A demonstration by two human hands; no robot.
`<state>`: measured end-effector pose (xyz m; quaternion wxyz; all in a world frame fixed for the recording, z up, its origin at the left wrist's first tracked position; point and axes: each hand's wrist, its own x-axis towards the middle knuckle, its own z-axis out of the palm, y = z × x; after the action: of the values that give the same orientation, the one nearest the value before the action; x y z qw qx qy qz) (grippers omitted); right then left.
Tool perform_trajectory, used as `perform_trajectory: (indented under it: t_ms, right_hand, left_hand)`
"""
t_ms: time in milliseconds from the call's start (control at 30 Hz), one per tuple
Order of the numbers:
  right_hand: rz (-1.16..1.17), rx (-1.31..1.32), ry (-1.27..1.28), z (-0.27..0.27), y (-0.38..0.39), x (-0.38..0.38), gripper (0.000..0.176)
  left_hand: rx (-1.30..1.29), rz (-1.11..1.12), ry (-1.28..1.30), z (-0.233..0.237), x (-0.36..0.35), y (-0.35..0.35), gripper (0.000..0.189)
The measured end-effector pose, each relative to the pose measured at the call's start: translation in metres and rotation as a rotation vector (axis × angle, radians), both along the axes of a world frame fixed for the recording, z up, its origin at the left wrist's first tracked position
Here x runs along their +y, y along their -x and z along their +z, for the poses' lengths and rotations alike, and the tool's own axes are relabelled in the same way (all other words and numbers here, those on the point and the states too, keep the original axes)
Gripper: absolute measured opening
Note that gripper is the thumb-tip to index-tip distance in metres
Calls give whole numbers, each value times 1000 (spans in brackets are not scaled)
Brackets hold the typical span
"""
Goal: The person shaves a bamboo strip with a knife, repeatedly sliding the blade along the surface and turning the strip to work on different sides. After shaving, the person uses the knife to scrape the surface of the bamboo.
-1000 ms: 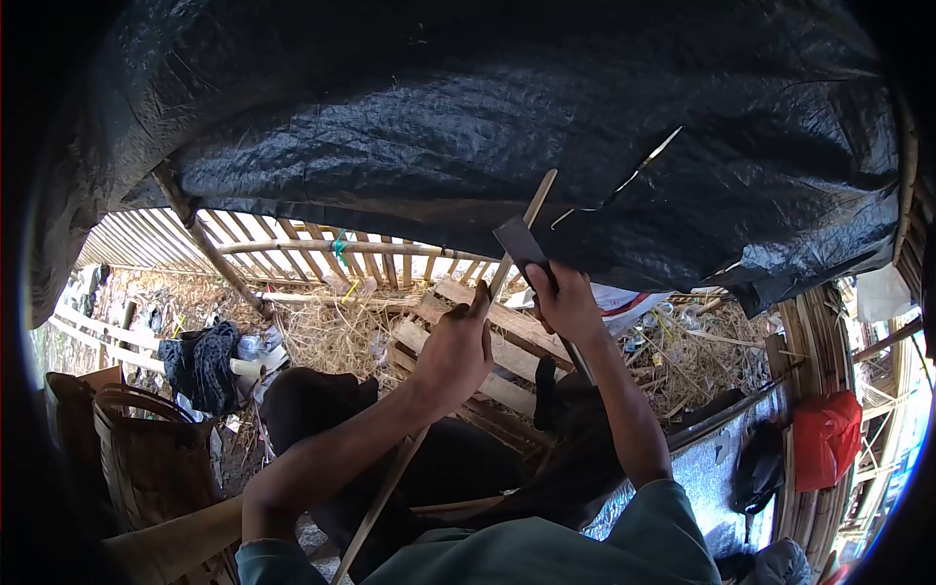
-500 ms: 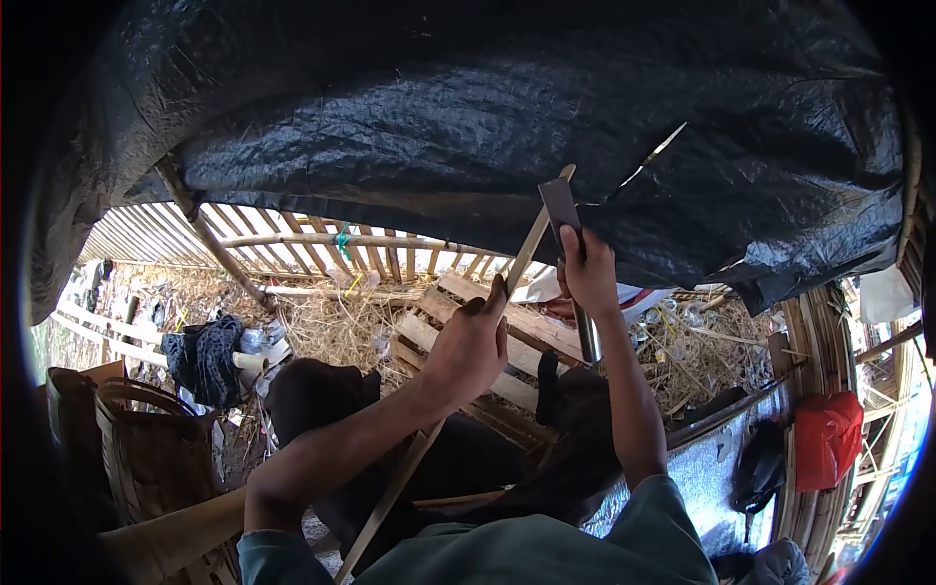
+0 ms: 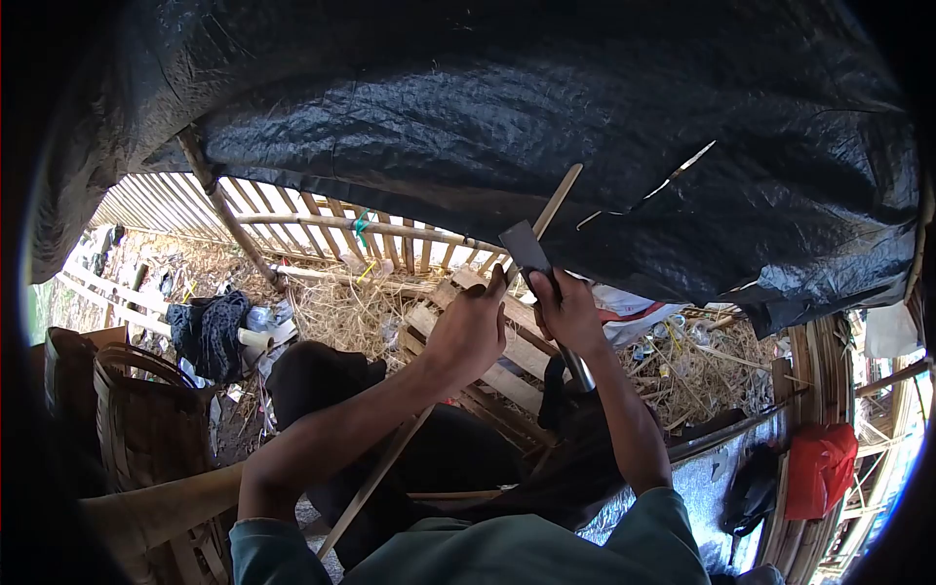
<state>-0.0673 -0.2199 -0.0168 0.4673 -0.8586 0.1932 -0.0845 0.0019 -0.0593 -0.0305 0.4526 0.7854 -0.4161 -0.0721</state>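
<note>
A long, thin bamboo strip point(image 3: 559, 202) runs on a slant from beside my lap up past both hands. My left hand point(image 3: 462, 336) is wrapped around its middle, index finger pointing up along it. In my right hand point(image 3: 569, 314) is a knife with a broad, dark, square-ended blade point(image 3: 526, 248) and a shiny metal tube handle point(image 3: 581, 375) that shows below the fist. The blade crosses the strip just above my left fingertips. The strip's lower part point(image 3: 375, 484) passes under my left forearm and over my dark trousers.
Wooden slats point(image 3: 512, 386) lie in front of my legs, amid straw point(image 3: 346, 322) and litter. Black plastic sheeting point(image 3: 439, 127) hangs overhead. Woven baskets point(image 3: 146, 429) and a dark cloth point(image 3: 207, 336) are at left. At right hangs a red bag point(image 3: 820, 470) by bamboo poles.
The knife has slid down along the strip toward my left hand, its blade tilting further left. My left hand keeps its hold, and the view has shifted slightly.
</note>
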Motion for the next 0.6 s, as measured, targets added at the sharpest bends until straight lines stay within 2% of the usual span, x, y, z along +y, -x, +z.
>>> perform_trajectory:
  t_ms: [100, 167, 233, 367, 467, 567, 600]
  right_hand:
    - [62, -212, 262, -8, 2, -13, 26]
    - [-27, -309, 239, -18, 1, -28, 30]
    - [-163, -281, -4, -7, -1, -33, 32]
    - [-251, -347, 36, -13, -10, -51, 34]
    - [-188, -169, 48, -2, -3, -33, 33]
    - [78, -407, 629, -27, 2, -15, 30]
    - [63, -300, 518, -24, 3, -12, 30]
  left_hand:
    - [-21, -16, 47, 1, 0, 4, 41]
    - [-3, -33, 51, 6, -1, 7, 40]
    - [24, -51, 44, 6, -1, 11, 41]
    - [60, -54, 76, 2, -7, 19, 30]
    - [180, -52, 142, -4, -7, 12, 14]
    - [123, 15, 201, -8, -2, 2, 7]
    - [149, 24, 172, -6, 1, 2, 7]
